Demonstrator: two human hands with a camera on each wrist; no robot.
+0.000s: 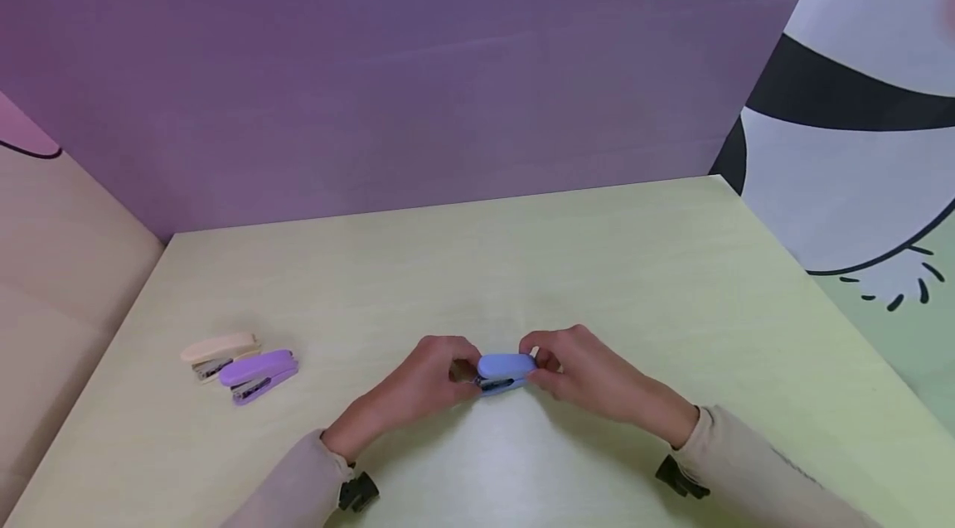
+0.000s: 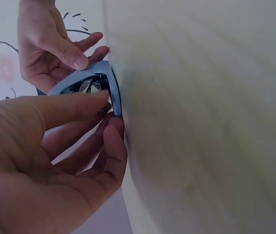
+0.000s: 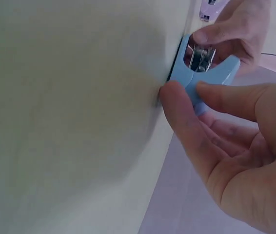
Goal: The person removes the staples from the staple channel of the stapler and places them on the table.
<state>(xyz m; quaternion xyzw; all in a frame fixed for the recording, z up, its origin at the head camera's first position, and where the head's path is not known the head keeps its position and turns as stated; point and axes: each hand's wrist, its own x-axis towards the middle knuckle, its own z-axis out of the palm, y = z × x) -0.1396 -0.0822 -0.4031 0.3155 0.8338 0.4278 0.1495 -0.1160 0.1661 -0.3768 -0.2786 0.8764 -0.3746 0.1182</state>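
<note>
A light blue stapler (image 1: 506, 365) sits on the table between the two hands, its dark metal inside showing under the raised top. At its front end, on the left, my left hand (image 1: 425, 379) pinches it low down with thumb and fingers. My right hand (image 1: 593, 375) grips the rear end between thumb and forefinger. In the right wrist view the side of the blue stapler (image 3: 216, 78) shows its top angled away from the base, and the left hand (image 3: 245, 29) is behind it. The left wrist view has the left thumb across the front of the stapler (image 2: 82, 74).
To the left on the pale table (image 1: 597, 263) lie a purple stapler (image 1: 264, 368) and a cream stapler (image 1: 220, 347), close together. A purple wall (image 1: 418, 80) stands along the far edge, and a panda picture (image 1: 850, 180) is on the right.
</note>
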